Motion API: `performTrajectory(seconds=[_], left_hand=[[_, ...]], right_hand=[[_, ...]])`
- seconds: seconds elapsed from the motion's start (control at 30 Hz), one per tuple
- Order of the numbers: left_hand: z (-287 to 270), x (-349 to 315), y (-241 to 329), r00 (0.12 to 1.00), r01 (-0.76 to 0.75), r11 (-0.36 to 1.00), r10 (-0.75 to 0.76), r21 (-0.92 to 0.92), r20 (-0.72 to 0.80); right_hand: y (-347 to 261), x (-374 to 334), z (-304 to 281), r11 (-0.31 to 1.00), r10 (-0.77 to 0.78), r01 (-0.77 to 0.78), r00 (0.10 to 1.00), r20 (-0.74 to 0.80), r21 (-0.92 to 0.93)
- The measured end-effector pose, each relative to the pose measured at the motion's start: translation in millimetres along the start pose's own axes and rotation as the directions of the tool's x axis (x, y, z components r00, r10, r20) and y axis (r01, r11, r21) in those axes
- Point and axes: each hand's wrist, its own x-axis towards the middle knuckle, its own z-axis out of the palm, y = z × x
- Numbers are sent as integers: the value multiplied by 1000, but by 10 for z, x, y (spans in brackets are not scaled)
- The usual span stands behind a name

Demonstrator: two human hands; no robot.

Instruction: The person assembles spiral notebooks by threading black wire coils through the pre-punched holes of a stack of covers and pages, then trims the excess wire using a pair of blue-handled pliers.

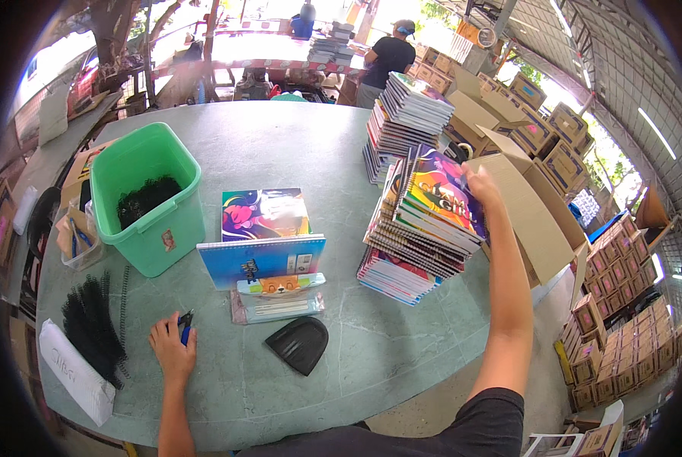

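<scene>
Beyond left hand (173,352): green bin (154,247); left of it, black spiral coils (91,324). Open carton (535,221) right of right hand (481,187). Notebook stack (425,217) lies by right hand, long edges running roughly away; thumb touches top, grip unclear. Left hand loosely grasps pliers (185,332), tips pointing away.

Strong daylight floods in from the open far side, washing the background to white, while a ceiling tube light (656,133) glows at right. The table (280,145) carries a pale sheen and soft shadows; glare whitens a notebook (261,217). Fisheye distortion (black at the corners) bows straight edges.
</scene>
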Motion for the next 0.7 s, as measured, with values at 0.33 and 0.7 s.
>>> performTrajectory(seconds=[0.33,0.7], left_hand=[[-23,6,13,1000,-19,999,18,29,10],[-222,149,-186,994,82,986,-71,-147,81]], right_hand=[[343,192,117,994,-81,78,996,35,82],[687,702,106,972,-198,206,977,82,-113]])
